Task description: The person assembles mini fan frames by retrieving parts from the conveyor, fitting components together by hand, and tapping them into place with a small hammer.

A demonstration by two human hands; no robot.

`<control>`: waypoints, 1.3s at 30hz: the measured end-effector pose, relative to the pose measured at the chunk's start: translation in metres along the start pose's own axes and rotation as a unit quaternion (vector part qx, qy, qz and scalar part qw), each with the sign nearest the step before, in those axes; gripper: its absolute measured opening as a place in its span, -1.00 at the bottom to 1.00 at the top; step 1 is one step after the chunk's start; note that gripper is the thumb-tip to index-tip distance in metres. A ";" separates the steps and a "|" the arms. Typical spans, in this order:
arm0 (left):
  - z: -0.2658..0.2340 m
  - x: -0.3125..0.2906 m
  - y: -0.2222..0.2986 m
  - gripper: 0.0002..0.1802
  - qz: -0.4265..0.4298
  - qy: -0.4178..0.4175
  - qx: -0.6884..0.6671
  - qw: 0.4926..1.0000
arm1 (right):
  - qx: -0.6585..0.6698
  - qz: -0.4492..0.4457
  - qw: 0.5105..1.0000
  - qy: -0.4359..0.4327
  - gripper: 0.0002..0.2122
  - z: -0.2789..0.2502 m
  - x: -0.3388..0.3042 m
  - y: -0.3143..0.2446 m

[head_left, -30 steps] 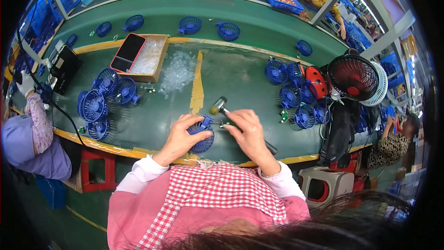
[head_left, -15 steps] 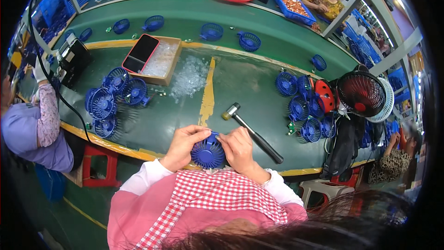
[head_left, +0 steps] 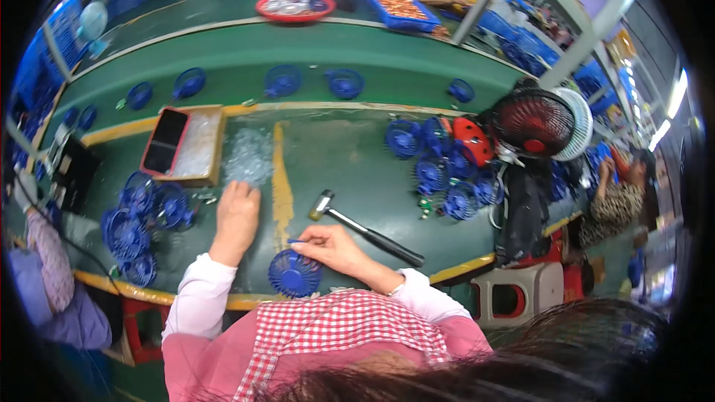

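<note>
My right hand (head_left: 331, 247) is closed on the narrow tab at the top of a round blue fan housing (head_left: 295, 275), which hangs upright close to my apron, at the table's front edge. My left hand (head_left: 238, 212) is at the near edge of a pile of small clear plastic pieces (head_left: 250, 152). Its fingers are curled down and together; what is between them, if anything, is hidden. A hammer (head_left: 365, 228) with a black handle lies just right of my right hand, its head pointing away from me.
Blue fan housings are stacked at left (head_left: 125, 234) and right (head_left: 430, 175). A phone (head_left: 165, 141) leans on a cardboard box (head_left: 212, 145) of clear pieces. More housings (head_left: 283, 80) lie on the green strip beyond. A black desk fan (head_left: 532, 123) stands right; a co-worker's sleeve (head_left: 51, 253) is left.
My left hand has let go of the fan housing and moved forward and left to the clear pieces. My right hand still holds the housing. The whole view has turned.
</note>
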State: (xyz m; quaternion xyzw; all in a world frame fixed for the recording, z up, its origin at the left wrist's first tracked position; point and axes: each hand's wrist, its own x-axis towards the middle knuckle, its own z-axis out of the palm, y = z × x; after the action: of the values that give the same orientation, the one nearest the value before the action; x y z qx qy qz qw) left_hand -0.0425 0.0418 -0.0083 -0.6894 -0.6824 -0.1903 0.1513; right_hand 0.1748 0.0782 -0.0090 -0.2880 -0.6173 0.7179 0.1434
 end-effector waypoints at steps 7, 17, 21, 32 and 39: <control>-0.023 0.000 0.018 -0.88 -0.068 0.070 -0.251 0.963 | 0.036 -0.012 0.996 0.078 -0.86 -0.005 -0.011 -0.008; -0.049 -0.026 0.071 -0.79 -0.335 -0.107 -0.698 0.624 | -0.061 -0.122 0.980 0.143 -0.85 0.007 -0.032 -0.028; -0.052 -0.028 0.078 -0.82 -0.315 -0.085 -0.666 0.671 | -0.049 -0.130 0.975 0.171 -0.86 0.010 -0.036 -0.019; -0.042 -0.032 0.059 -0.89 -0.335 -0.182 -0.761 0.525 | 0.046 -0.058 0.997 0.010 -0.87 -0.004 -0.034 -0.032; -0.041 -0.006 0.063 -0.79 -0.306 -0.011 -0.697 0.648 | -0.271 -0.174 0.940 0.109 -0.86 -0.069 -0.012 -0.130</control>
State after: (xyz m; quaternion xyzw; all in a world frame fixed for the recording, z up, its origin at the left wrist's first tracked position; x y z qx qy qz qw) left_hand 0.0177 0.0160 0.0280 -0.3456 -0.5221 -0.6381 -0.4480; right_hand 0.2052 0.1525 0.1146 -0.2806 -0.8096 0.4513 0.2491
